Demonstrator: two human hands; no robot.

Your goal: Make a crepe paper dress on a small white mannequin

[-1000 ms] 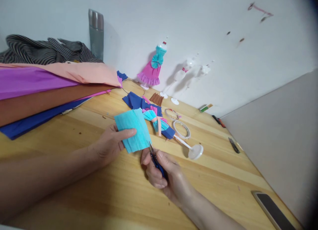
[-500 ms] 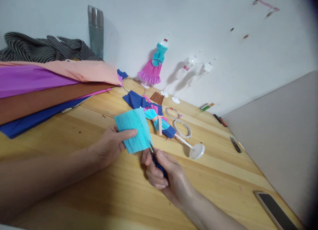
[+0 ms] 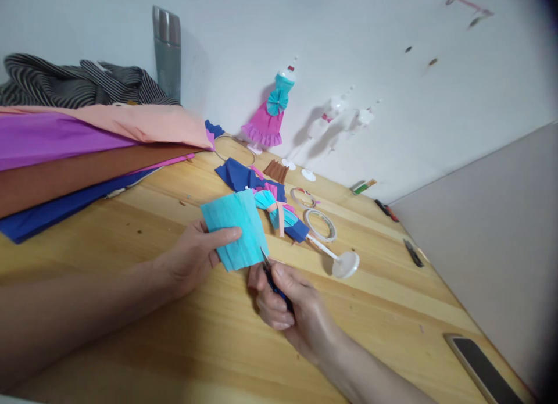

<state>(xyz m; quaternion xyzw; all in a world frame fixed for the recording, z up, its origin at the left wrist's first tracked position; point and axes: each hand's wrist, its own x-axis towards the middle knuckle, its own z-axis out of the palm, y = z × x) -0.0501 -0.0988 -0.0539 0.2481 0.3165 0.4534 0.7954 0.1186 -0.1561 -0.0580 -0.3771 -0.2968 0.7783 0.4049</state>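
My left hand (image 3: 192,256) pinches a folded piece of turquoise crepe paper (image 3: 235,226) just above the wooden table (image 3: 174,346), thumb lying across its lower left. My right hand (image 3: 285,305) is closed round small blue-handled scissors (image 3: 270,273), whose blades meet the paper's lower right edge. Just behind the paper lies a small dress form (image 3: 283,218) dressed in blue, turquoise and pink paper, its white stand (image 3: 344,264) pointing right.
Large crepe sheets (image 3: 78,160) in peach, purple, brown and blue are stacked at left, with striped cloth (image 3: 74,84) and a steel flask (image 3: 168,49) behind. A dressed form (image 3: 270,113) and bare white forms (image 3: 331,122) stand by the wall. Tape rolls (image 3: 320,225), a phone (image 3: 479,369).
Both hands stay nearly in place. The scissors' blades have edged slightly further up into the paper's lower edge; the view has drifted a little.
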